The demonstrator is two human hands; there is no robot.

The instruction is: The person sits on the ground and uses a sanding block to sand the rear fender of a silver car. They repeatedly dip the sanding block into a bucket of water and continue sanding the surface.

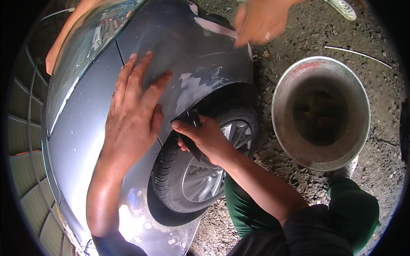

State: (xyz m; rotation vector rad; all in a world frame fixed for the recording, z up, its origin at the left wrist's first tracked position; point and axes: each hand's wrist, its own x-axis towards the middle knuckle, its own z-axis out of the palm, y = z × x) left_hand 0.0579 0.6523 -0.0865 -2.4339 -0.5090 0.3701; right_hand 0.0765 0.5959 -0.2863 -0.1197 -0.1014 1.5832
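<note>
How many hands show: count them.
4: left hand on the grey car, right hand gripping a black block, another hand at top, fourth hand upper left.

Dk top (256, 246), short slvs (314, 226); grn trousers (353, 207); whitish shoe (353, 165)

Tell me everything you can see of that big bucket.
The bucket is round, open-topped and greyish, with a pale rim and a reddish smear inside near the edge. It stands upright on stony ground, right of the wheel. Its dark bottom shows blurred yellowish and reddish shapes, too murky to name. Metal or plastic, I cannot tell. Neither the left hand nor the right hand touches it.
</note>
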